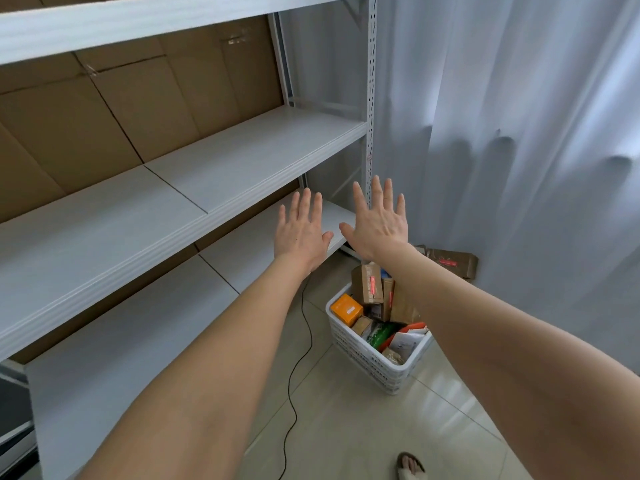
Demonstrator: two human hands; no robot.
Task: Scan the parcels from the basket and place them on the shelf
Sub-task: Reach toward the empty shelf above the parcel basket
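A sandalled foot (410, 463) is seen on the tiled floor. Parcels (367, 285) are piled in the white basket (360, 362), set on the floor near the shelf's right end. The left hand (300, 234) and right hand (379, 224) are stretched forward, fingers spread, nothing grasped. The shelf (242, 161) lies beyond, backed by cardboard (138, 109).

Hands: two, left hand (301, 233) and right hand (379, 226).
Basket (367, 355): one, white.
Parcels (367, 284) in the basket: several, overlapping; the exact number cannot be read. Of these, orange box (346, 309): one.
Brown parcel (450, 261) on the floor outside the basket: one.
Shelf unit (242, 157): one, with three boards in view.
Black cable (304, 341): one.
Sandalled foot (410, 465): one.
Curtain (502, 133): one.
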